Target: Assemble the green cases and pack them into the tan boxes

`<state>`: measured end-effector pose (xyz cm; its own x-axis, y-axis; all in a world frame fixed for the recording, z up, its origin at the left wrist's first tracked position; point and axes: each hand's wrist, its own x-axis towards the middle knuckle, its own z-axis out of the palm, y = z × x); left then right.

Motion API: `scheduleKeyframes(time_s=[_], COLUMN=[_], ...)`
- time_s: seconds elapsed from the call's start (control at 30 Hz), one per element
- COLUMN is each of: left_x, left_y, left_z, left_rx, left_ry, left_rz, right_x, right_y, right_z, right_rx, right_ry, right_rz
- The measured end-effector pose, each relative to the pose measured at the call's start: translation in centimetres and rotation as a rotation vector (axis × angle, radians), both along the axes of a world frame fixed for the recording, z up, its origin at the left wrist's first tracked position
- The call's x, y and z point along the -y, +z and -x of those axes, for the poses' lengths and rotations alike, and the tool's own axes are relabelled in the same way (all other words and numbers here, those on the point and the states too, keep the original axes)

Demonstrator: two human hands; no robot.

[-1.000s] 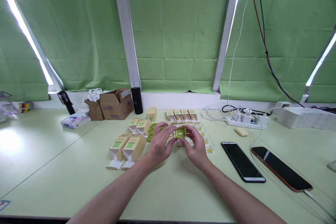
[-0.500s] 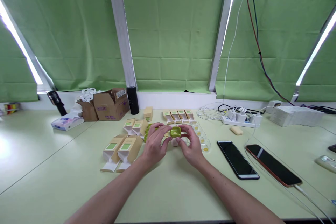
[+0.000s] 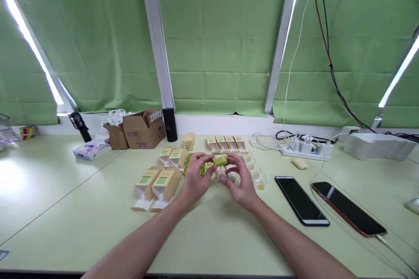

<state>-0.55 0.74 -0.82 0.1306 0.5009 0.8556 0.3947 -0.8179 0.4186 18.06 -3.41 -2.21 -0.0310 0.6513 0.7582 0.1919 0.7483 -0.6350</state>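
Note:
A small green plastic case (image 3: 220, 160) is held up above the table between my two hands, its smooth outer face toward me. My left hand (image 3: 198, 178) pinches its left end between thumb and forefinger. At its right end are the fingertips of my right hand (image 3: 241, 181), with the thumb lower down and apart from the case. Below and behind the hands lie small whitish pieces (image 3: 233, 176), partly hidden. More green cases (image 3: 188, 163) are half covered by my left hand. Clear plastic cases with yellow centres (image 3: 258, 181) line up right of my right hand.
Open kraft boxes (image 3: 167, 181) with green labels stand at left, and several more (image 3: 225, 144) at the back. Two phones (image 3: 301, 200) lie at right, near a power strip (image 3: 306, 152) with cables. A cardboard carton (image 3: 144, 130) and a black cylinder (image 3: 170, 124) stand behind.
The green case has turned over: its hollow side faced me before, its outer face does now. It is slightly higher, and my right thumb has come away from it. The view has shifted slightly left.

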Motion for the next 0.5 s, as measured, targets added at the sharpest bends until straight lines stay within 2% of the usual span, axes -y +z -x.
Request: scheduleKeyframes(time_s=[0.23,0.5], left_x=[0.2,1.1], left_y=[-0.3,-0.1], left_z=[-0.3,-0.8], left_rx=[0.054,0.005], left_ry=[-0.040,-0.138], left_rz=[0.116,0.160], right_x=[0.1,-0.2], right_y=[0.1,0.2], right_z=[0.3,0.4], right_rx=[0.050,0.066], right_ry=[-0.087,-0.158], right_rz=[-0.014,-0.025])
